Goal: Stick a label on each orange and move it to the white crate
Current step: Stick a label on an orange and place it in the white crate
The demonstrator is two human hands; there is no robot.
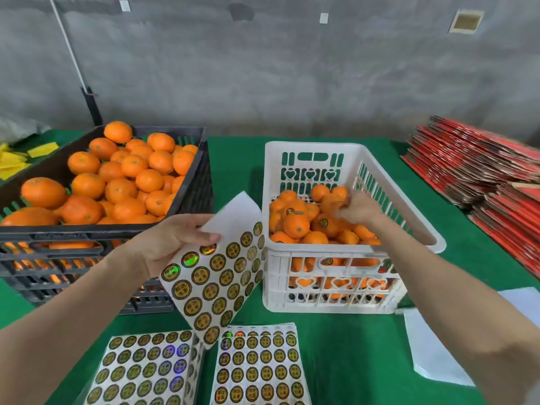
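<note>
My left hand (172, 244) grips a sheet of round gold labels (222, 276) between the two crates, the sheet hanging down to the right. My right hand (358, 210) reaches into the white crate (350, 255), its fingers curled round an orange (336, 200) on top of the pile; the hand is blurred. Several oranges in the white crate show labels. The black crate (96, 229) on the left is heaped with unlabelled oranges (122, 176).
Two more label sheets (257, 366) (143, 369) lie on the green table at the front. White backing papers (429, 349) lie at the right front. A stack of red flat cartons (485, 176) fills the right side. Yellow papers (17, 159) sit at the far left.
</note>
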